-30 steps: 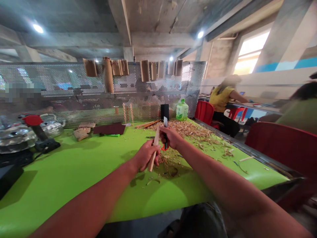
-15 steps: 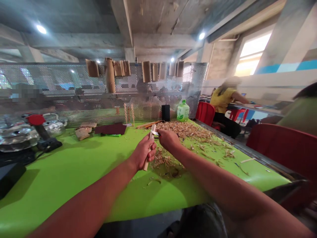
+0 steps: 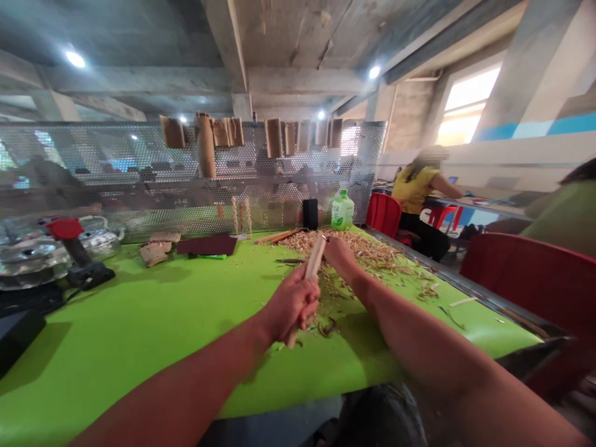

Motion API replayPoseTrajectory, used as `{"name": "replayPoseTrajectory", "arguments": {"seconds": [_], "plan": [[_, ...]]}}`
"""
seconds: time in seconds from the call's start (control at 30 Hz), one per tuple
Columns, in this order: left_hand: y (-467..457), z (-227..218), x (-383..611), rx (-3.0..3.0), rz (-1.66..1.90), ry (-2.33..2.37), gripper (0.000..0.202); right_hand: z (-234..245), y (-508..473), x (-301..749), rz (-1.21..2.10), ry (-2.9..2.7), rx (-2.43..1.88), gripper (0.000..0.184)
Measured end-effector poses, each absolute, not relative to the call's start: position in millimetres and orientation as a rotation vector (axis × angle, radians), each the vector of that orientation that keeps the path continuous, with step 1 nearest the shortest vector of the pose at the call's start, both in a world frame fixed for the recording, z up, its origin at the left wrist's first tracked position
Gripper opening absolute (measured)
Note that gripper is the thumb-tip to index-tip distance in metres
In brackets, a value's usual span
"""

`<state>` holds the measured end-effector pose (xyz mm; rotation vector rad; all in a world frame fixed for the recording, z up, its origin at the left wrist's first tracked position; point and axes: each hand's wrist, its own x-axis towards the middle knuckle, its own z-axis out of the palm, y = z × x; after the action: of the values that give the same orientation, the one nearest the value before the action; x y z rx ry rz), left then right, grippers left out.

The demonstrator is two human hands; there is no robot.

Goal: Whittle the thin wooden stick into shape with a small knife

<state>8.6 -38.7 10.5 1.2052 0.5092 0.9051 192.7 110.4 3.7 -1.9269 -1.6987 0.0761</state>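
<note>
My left hand (image 3: pixel 294 299) is wrapped around a pale wooden stick (image 3: pixel 315 257), which tilts up and to the right above the table. The stick's lower end pokes out below my fist. My right hand (image 3: pixel 339 253) is closed beside the upper end of the stick. It grips a knife (image 3: pixel 325 239), of which only a small bit shows at the fingertips; the blade is mostly hidden. A thin dark tool (image 3: pixel 288 261) lies on the table just beyond my left hand. Curled wood shavings (image 3: pixel 367 248) lie heaped behind and around my right hand.
The green tabletop (image 3: pixel 153 323) carries a green bottle (image 3: pixel 342 211), a black box (image 3: pixel 310 214), dark red sheets (image 3: pixel 207 244) and twisted wooden pieces (image 3: pixel 248 217). Metal kettles (image 3: pixel 32 261) stand left. A perforated screen (image 3: pixel 139 186) rises behind. A person in yellow (image 3: pixel 414 189) sits to the right.
Both hands have shifted to the right; my left hand and the stick have also come nearer. The knife blade, visible against the stick before, is now mostly hidden. The dark tool has come into view.
</note>
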Motion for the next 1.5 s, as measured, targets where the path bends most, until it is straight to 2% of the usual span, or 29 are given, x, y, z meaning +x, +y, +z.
{"name": "replayPoseTrajectory", "arguments": {"seconds": [0.1, 0.23, 0.37, 0.63, 0.9, 1.17, 1.37, 1.5], "plan": [[-17, 9, -4, 1.112, 1.045, 0.587, 0.037, -2, 121, 186, 0.181, -1.600, -1.725, 0.036], [3, 3, -16, 1.077, 1.113, 0.643, 0.041, -8, 117, 164, 0.348, -1.685, -1.358, 0.038], [2, 1, -13, 1.127, 1.124, 0.632, 0.041, -7, 100, 151, 0.285, -1.813, -1.242, 0.032], [4, 2, -14, 1.269, 1.186, 0.769, 0.025, 11, 62, 138, -0.072, -2.044, -1.561, 0.040], [1, 2, -9, 1.305, 1.199, 0.871, 0.019, 20, 47, 132, -0.271, -2.236, -1.637, 0.031], [-15, 9, 1, 1.353, 1.174, 1.004, 0.014, 17, 67, 138, -0.256, -2.160, -1.708, 0.031], [-61, 6, 26, 1.654, 0.930, 0.687, 0.024, 13, 105, 192, -0.086, -1.877, -2.016, 0.029], [-31, 6, 8, 1.447, 1.050, 0.937, 0.020, 9, 111, 191, 0.005, -1.766, -1.983, 0.033]]}}
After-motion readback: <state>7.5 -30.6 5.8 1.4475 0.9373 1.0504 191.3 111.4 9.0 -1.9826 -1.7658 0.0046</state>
